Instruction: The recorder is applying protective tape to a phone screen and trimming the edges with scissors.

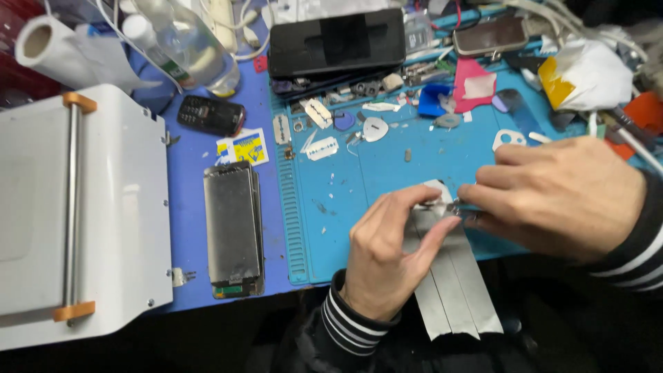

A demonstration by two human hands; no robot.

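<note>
My left hand [385,252] and my right hand [559,197] meet over the front edge of a blue work mat [387,173]. Between their fingertips they pinch a small white and metal part [439,195]; what it is I cannot tell. Under the hands lie long grey strips [456,283] that hang over the table's front edge. The right hand hides the part's right end. Both sleeves are black with white stripes.
A phone frame [233,228] lies left of the mat. A white machine [76,207] with orange clips fills the left side. Razor blades [321,147], a black phone [210,115], a black case [336,43], a bottle [186,45] and a paper roll [48,45] crowd the back.
</note>
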